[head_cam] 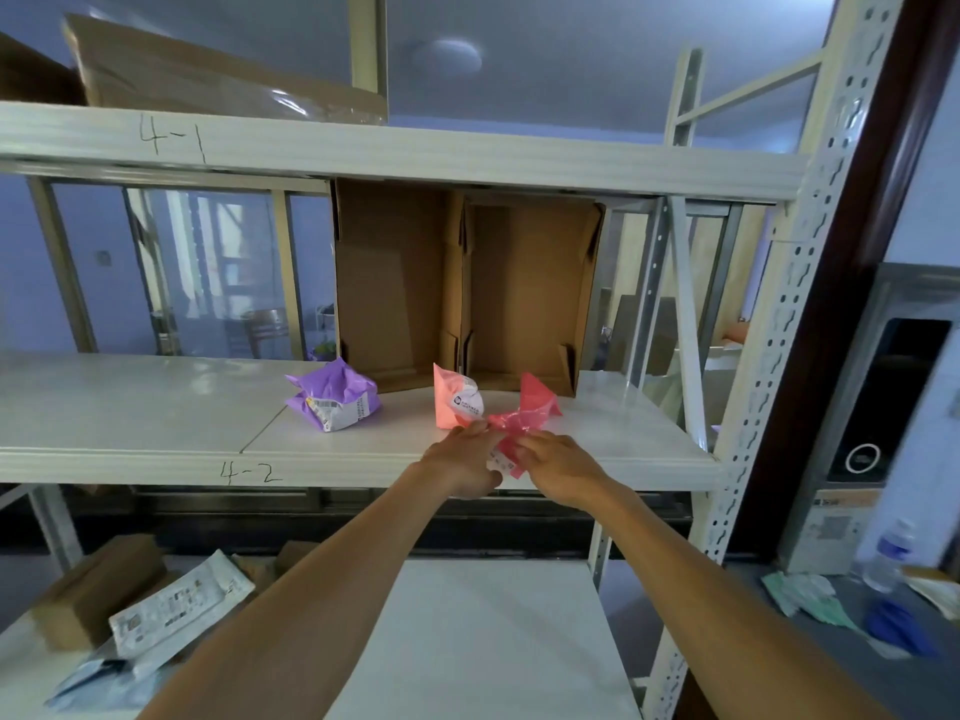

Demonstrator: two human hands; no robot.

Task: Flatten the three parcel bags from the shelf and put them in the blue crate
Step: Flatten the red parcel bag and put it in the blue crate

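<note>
Head view: both hands reach to the shelf (156, 407) marked 4-2. Left hand (462, 467) and right hand (558, 467) both pinch the near edge of the red bag (524, 415), one at each side, probably so it can be pulled apart and spread flat. Red bag is crumpled, its far end sticking up, lying on the shelf near the front edge, at the right of the three. Pink bag (457, 400) sits just beside it on the left, maybe touching, also scrunched and upright. Purple bag (332, 400) lies apart further left, balled up with its label facing out. None are flattened yet. An open box (462, 283) stands on its side behind the bags, empty as far as can be seen. Blue crate is not in view, so the drop-off place can't be judged. A white surface (493, 641) lies below the arms, probably where smoothing could be done. Task looks to be at its start: first bag in hand, two untouched.
</note>
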